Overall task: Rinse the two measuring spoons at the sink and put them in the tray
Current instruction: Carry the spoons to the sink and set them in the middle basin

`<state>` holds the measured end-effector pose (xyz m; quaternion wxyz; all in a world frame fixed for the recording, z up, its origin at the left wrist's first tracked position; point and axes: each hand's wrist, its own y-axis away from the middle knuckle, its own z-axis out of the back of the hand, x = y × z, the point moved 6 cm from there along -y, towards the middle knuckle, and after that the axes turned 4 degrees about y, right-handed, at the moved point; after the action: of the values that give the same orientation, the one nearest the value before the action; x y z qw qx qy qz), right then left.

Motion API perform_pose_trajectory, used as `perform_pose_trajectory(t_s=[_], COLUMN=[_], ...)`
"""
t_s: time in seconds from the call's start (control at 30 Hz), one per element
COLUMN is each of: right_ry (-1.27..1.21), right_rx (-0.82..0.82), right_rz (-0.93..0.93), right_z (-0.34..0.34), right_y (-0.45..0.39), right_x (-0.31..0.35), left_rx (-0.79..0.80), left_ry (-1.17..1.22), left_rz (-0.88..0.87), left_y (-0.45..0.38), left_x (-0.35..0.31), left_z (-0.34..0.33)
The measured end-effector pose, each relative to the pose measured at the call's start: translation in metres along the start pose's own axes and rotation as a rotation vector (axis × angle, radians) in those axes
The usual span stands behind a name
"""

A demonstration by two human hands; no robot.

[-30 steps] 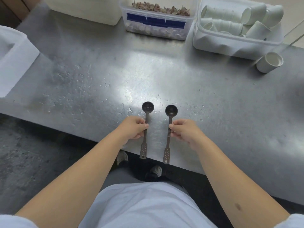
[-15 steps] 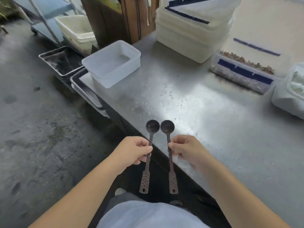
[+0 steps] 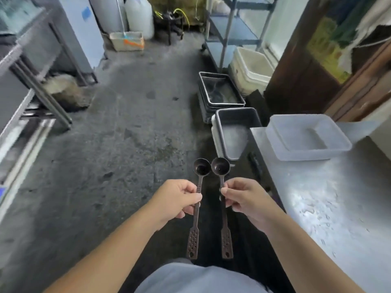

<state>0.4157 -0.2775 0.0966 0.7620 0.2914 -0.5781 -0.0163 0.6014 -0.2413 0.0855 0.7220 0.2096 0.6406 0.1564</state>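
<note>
Dark brown, the two measuring spoons are held side by side over the concrete floor (image 3: 110, 157), bowls up and nearly touching. The left hand (image 3: 175, 200) has its grip pinched on the left spoon (image 3: 197, 199), the right hand (image 3: 243, 199) on the right spoon (image 3: 222, 176), just off the steel bench's (image 3: 330, 208) left edge.

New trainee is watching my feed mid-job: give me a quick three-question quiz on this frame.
1. True or false: each hand holds one measuring spoon.
2. Which way do the spoon bowls point: A) toward the person, B) away?
3. What sits on the steel counter at right?

Key:
1. True: left hand grips the left spoon, right hand the right spoon.
2. B.
3. A clear plastic tub on the counter.
</note>
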Motion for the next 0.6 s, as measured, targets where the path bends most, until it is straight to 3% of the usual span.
perform_pose_trajectory(t_s=[0.33, 0.6], right_ry=[0.032, 0.181], right_rx=[0.382, 0.634], right_rz=[0.015, 0.093], right_z=[-0.123, -0.191], right_y=[-0.152, -0.298], right_x=[0.071, 0.164], left_rx=[-0.381, -0.678], left_ry=[0.268, 0.390], left_rz=[0.065, 0.054], left_y=[-0.025, -0.087], left_x=[0.014, -0.016], left_z=[0.145, 0.251])
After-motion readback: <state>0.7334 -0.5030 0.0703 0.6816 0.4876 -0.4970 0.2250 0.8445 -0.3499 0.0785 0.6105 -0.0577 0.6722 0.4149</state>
